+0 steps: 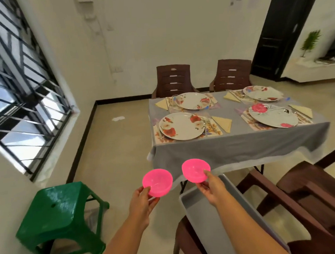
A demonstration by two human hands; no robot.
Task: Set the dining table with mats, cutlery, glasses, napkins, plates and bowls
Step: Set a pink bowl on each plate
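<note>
My left hand (pixel 142 202) pinches the rim of a pink plastic bowl (pixel 158 182), held in the air short of the table. My right hand (pixel 210 189) pinches a second pink bowl (pixel 195 169) the same way, a little higher and to the right. Ahead stands the dining table (pixel 240 141) under a grey cloth. It carries several place settings: floral mats, flowered plates such as the near-left plate (pixel 182 126) and the near-right plate (pixel 273 115), yellow folded napkins (pixel 223 122) and cutlery. A clear glass (pixel 174 101) stands by the far-left plate.
A grey plastic tub (pixel 220 216) sits on a brown chair just below my right hand. More brown chairs (pixel 309 193) crowd the right; two stand behind the table (pixel 173 80). A green stool (pixel 57 214) is at the lower left by the barred window.
</note>
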